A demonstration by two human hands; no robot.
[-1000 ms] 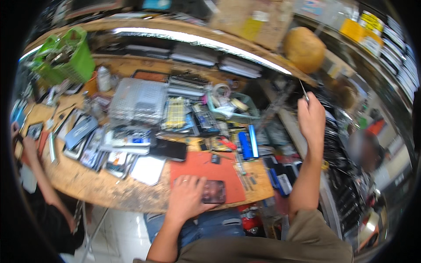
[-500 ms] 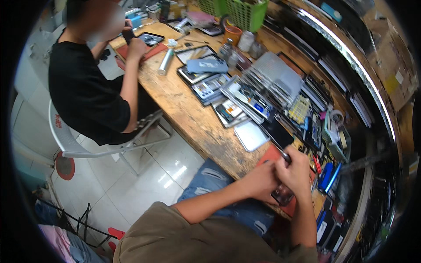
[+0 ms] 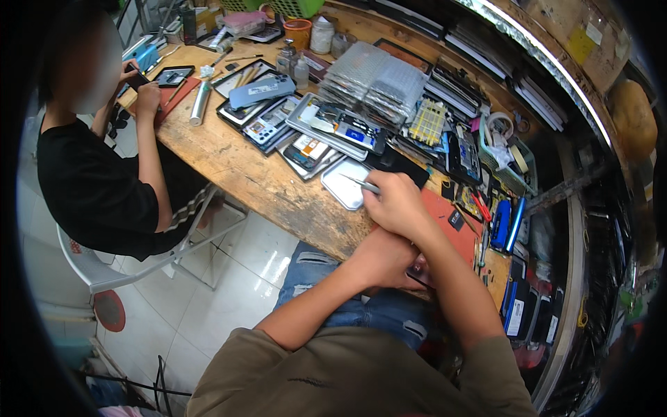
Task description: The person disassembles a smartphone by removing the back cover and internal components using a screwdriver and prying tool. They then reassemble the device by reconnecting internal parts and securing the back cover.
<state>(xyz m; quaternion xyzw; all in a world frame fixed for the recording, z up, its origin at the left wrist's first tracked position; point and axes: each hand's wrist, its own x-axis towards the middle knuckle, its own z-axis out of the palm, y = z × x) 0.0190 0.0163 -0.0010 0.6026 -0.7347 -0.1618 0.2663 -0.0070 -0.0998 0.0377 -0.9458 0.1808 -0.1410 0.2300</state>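
Note:
My left hand (image 3: 390, 260) is closed around a dark phone (image 3: 421, 271) at the bench's near edge. Most of that phone is hidden behind my fingers and right forearm. My right hand (image 3: 397, 201) grips a slim grey screwdriver (image 3: 371, 186), its thin tip over the shallow white tray (image 3: 336, 191). Whether the tip touches anything in the tray is too small to tell. Under and beyond my hands lies a red mat (image 3: 439, 207), with a small black piece (image 3: 456, 220) on it.
Opened phones (image 3: 306, 150) and stacked clear plastic trays (image 3: 375, 76) crowd the wooden bench (image 3: 257, 182). Red-handled pliers (image 3: 481, 206), blue tools (image 3: 501, 222) and a basket with tape rolls (image 3: 517, 170) stand at right. A co-worker (image 3: 97, 187) sits at left holding a dark phone.
My right hand has moved away from the phone to the white tray, carrying the screwdriver. My left hand still holds the phone. The head view has shifted to the right.

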